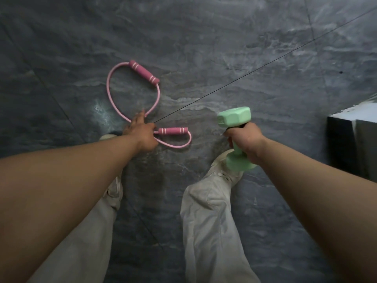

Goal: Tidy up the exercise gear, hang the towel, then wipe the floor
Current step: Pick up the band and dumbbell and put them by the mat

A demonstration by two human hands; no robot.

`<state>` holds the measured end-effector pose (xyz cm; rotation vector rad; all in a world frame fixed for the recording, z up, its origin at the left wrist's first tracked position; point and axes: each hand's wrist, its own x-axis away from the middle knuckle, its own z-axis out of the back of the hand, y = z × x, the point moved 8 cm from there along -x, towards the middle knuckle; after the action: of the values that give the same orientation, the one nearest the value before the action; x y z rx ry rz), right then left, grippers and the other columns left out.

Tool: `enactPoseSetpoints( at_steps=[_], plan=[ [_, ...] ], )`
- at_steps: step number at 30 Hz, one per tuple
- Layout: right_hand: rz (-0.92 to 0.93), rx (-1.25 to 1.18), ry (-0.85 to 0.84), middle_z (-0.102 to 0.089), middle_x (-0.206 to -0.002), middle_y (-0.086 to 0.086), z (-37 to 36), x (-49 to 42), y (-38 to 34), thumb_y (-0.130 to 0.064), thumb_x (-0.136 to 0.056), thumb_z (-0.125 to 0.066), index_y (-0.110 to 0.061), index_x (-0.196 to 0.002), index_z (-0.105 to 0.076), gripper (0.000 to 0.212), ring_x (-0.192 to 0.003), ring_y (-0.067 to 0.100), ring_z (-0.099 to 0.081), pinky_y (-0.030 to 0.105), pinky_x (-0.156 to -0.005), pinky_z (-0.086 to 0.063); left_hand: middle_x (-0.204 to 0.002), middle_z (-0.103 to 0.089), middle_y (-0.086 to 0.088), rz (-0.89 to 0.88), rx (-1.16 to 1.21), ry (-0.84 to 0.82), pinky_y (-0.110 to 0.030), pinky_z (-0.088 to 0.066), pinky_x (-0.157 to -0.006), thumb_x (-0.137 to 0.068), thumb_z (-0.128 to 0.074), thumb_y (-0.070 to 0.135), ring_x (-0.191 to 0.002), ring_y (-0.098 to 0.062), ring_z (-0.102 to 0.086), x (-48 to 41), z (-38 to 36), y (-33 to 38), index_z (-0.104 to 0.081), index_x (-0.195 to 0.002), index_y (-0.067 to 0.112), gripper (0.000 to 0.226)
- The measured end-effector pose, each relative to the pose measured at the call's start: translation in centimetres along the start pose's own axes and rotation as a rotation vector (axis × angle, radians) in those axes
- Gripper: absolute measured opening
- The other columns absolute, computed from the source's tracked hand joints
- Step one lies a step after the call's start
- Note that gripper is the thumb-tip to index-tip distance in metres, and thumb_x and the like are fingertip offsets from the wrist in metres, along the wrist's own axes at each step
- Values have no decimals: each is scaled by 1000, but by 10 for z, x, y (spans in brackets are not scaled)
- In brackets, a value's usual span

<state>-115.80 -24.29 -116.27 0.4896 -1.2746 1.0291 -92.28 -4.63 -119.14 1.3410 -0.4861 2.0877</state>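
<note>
The band [144,72] lies in a figure-eight on the floor [224,48], its long axis running away from the person. Its crossing sits just at the left hand [140,133], whose fingers [139,117] stretch straight, gripping nothing. The right hand [244,137], farther off, grips a dumbbell [234,117].

Grey stone floor [204,48] is lying open ahead of both grips. The pink resistance band [111,92] is spreading across it just ahead and right of the left grip [142,135], its loops and foam handles crossing that path. Between the grips, floor is showing free. A dark block [342,148] is standing well right of the right grip [246,139], and a white shoe [220,166] is resting beneath its green dumbbell [234,117].
</note>
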Motion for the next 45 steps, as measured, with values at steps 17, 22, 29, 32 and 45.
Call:
enactPoseSetpoints(
  at_steps=[17, 22, 29, 32, 45],
  plan=[
    [-45, -56, -23, -53, -65, 10, -5, 88, -43, -3, -83, -64, -8, -81, -59, 8, -60, 23, -47, 35, -61, -40, -110, -50, 2, -264, 478, 244, -24, -35, -80, -95, -47, 9, -95, -15, -49, 107, 93, 28, -53, -108, 21, 18],
    [-33, -8, 35, -57, -67, 9, 22, 174, -69, -17, -72, -69, -11, -76, -60, 11, -62, 24, -52, 36, -63, -45, -111, -49, -1, -259, 477, 89, -28, -43, -90, -91, -64, 27, -100, -20, -57, 181, 134, 31, -65, -107, 21, 17],
    [55, 99, 121, -67, -80, 10, 58, 345, -133, -24, -71, -70, -14, -78, -65, 13, -73, 28, -60, 39, -70, -53, -109, -56, -7, -541, 323, 138, -23, -47, -78, -70, -67, 7, -93, -24, -61, 338, 227, 56, -69, -101, 14, 32],
    [96, 109, 191, -70, -95, 12, 69, 425, -156, -24, -77, -70, -12, -95, -68, 21, -91, 30, -64, 36, -78, -53, -98, -56, -10, -637, 275, 263, -13, -33, -68, -79, -73, 6, -83, -24, -57, 408, 271, 63, -70, -105, 7, 25],
    [52, -624, 460, -66, -62, 7, 78, 699, -108, -24, -68, -81, -9, -75, -70, 19, -58, 22, -61, 41, -71, -55, -71, -72, 3, -652, 552, 128, -42, -56, -64, -60, -76, 48, -61, -19, -65, 636, 342, 54, -65, -81, 26, 33]
  ],
)
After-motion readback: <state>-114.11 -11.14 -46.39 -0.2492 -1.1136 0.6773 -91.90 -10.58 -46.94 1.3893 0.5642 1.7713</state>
